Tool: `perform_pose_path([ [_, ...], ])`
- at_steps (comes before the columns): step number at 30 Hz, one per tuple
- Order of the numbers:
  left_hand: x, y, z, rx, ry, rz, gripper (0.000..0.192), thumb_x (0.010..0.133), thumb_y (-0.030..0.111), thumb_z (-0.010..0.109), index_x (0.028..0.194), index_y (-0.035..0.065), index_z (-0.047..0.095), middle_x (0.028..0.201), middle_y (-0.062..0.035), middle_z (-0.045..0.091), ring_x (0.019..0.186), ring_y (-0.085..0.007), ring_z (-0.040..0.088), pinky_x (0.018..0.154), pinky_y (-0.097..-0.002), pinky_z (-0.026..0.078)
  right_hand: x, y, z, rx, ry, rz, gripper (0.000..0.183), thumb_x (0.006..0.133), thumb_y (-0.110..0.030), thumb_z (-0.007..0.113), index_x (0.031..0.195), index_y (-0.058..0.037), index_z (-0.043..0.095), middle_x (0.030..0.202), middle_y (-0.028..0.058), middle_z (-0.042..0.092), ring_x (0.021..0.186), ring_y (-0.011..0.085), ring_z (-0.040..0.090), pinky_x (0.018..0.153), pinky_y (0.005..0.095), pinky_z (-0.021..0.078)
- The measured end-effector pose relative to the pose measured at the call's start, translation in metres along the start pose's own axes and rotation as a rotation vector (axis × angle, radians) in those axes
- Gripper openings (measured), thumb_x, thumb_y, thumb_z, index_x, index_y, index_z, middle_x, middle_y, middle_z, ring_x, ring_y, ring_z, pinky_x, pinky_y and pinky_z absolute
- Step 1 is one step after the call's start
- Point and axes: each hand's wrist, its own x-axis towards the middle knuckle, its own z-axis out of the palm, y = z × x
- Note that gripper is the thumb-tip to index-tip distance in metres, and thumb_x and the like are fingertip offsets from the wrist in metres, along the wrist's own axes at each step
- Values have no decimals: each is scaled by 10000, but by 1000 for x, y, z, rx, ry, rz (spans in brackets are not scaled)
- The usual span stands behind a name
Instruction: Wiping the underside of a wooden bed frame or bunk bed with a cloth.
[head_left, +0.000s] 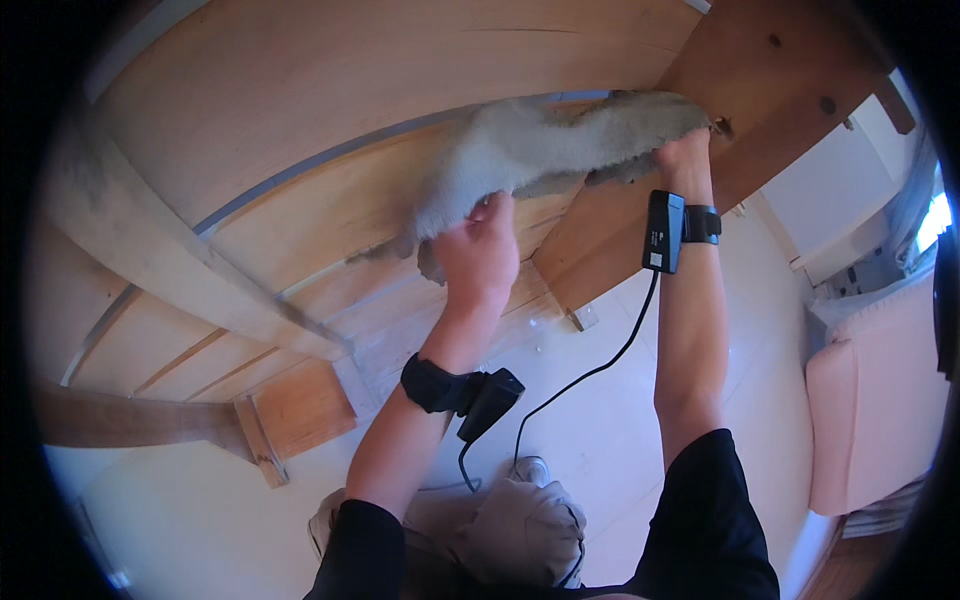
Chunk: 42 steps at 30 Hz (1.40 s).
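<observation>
A grey, fuzzy cloth (540, 142) with dark, dirty edges is spread between my two hands over wooden slats (360, 180). My left hand (484, 244) pinches its lower left edge, and a loose fold hangs below the fingers. At its far right end, my right hand (686, 150) grips the cloth close to a wooden side board (780, 82); the cloth hides most of those fingers. Wet-looking dark smudges mark the slat just left of the cloth.
A pale wooden beam (202, 262) crosses the slats at left. Black devices on both wrists trail a cable (592, 375). At right stands a pink padded piece (877, 397) near a white cabinet (832, 180). Below lie the light tiled floor (600, 480) and my shoe (532, 470).
</observation>
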Motion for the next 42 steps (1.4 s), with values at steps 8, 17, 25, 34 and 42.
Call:
perform_pose_path([
  [8,-1,22,26,-801,-49,-266,285,871,114,554,1086,-50,465,1139,-99,505,1096,-181,491,1029,-318,348,13,2,-4,735,64,163,268,883,-222,478,1027,-6,543,1078,132,578,969,223,551,834,333,455],
  [17,12,78,5,-528,37,74,407,923,383,476,1084,11,504,1104,-54,542,1023,-150,504,926,-308,381,-23,-91,74,1295,21,505,222,891,-203,437,944,-29,566,964,145,588,885,293,563,809,428,483],
  [25,15,118,-45,-774,159,-53,282,887,190,373,1057,21,521,1075,-70,562,1010,-189,521,892,-344,405,-71,-168,157,1275,17,642,260,910,-260,399,1021,-59,523,1021,88,558,928,244,548,813,387,479],
  [34,23,151,-78,-809,228,78,279,874,190,381,1055,34,525,1081,-63,559,1035,-200,512,924,-350,388,-97,-212,227,1426,-68,733,285,910,-260,405,1057,-56,539,1048,107,579,976,264,549,872,418,460],
  [42,19,140,-76,-750,243,113,276,834,187,458,1074,54,492,1106,-55,522,1069,-194,475,943,-370,358,-99,-221,224,1479,-82,763,286,887,-288,406,989,-64,553,969,90,582,910,251,549,812,412,463],
])
